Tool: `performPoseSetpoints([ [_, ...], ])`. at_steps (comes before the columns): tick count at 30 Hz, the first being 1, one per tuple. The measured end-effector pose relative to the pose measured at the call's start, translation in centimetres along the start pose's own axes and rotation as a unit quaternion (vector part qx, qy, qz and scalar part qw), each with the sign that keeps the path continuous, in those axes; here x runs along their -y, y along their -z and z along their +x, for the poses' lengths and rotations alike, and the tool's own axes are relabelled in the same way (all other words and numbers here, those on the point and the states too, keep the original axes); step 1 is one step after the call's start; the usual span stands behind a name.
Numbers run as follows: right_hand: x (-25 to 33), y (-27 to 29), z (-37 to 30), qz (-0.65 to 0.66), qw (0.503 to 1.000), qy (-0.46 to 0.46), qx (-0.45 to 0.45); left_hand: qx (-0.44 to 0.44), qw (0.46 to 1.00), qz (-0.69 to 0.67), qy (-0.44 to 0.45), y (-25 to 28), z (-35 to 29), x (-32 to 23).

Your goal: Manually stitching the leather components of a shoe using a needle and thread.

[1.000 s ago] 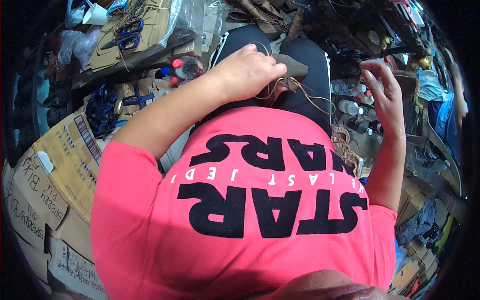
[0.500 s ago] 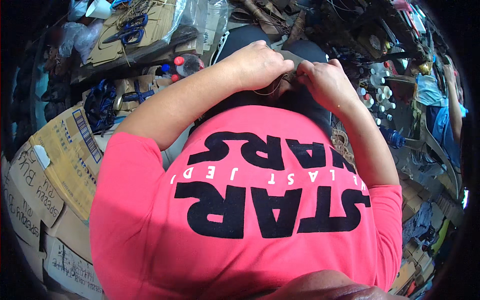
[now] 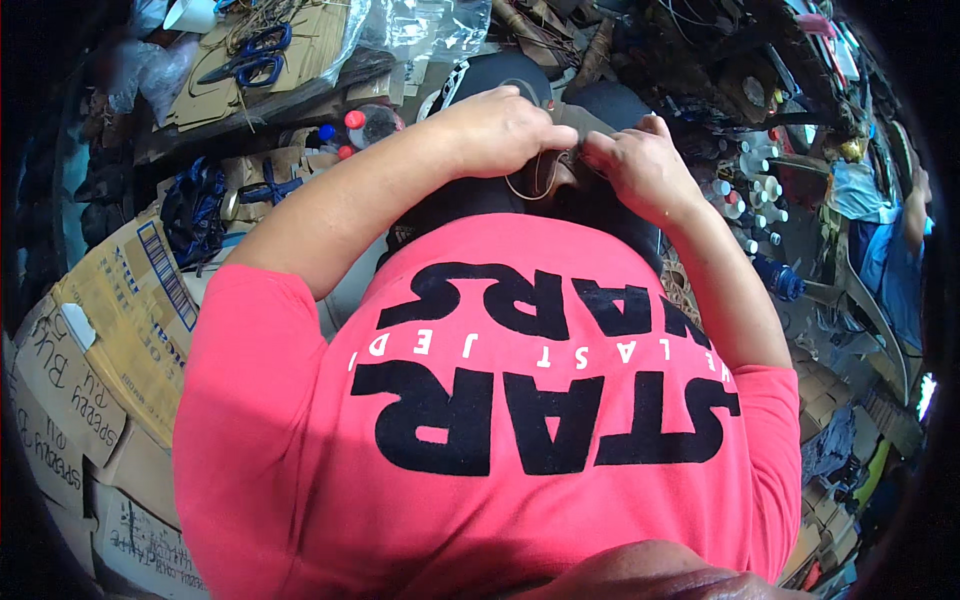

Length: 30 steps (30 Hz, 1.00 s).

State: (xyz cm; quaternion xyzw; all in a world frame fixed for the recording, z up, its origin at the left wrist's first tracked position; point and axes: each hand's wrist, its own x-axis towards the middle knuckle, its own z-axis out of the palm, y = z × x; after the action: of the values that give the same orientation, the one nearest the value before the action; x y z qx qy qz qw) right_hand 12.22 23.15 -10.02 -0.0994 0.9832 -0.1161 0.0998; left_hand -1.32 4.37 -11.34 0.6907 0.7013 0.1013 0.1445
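While the left hand (image 3: 500, 130) pinches a brown leather piece (image 3: 552, 172), the right hand (image 3: 640, 170) grips its other side, knuckles nearly touching.

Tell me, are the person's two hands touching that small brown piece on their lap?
Touching. The head view shows the left hand and right hand both pinching the brown piece between them.

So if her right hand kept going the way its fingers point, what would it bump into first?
Most likely the left hand: the right hand points leftward at it, with a small brown leather piece pinched between them. Depth is hard to judge.
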Motion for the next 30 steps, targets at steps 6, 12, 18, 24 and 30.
performPoseSetpoints([
  [6,-6.0,-0.9,-6.3,0.017,0.991,-0.114,-0.061,-0.049,0.973,-0.094,0.206,1.3,-10.4,5.0],
  [12,-9.3,0.3,-10.2,0.579,0.721,-0.319,-0.209,-0.218,0.803,-0.463,0.307,4.3,-13.7,5.4],
  [18,-5.9,0.3,-4.2,0.896,0.350,-0.020,-0.272,-0.392,0.526,-0.755,-0.002,3.7,-7.5,3.1],
  [24,-7.7,0.2,-7.0,0.873,0.440,-0.047,-0.204,-0.304,0.538,-0.780,0.096,1.9,-10.7,5.1],
  [30,-12.0,-1.6,-16.2,0.583,0.607,-0.381,-0.384,-0.480,0.530,-0.604,0.352,2.4,-18.1,8.1],
])
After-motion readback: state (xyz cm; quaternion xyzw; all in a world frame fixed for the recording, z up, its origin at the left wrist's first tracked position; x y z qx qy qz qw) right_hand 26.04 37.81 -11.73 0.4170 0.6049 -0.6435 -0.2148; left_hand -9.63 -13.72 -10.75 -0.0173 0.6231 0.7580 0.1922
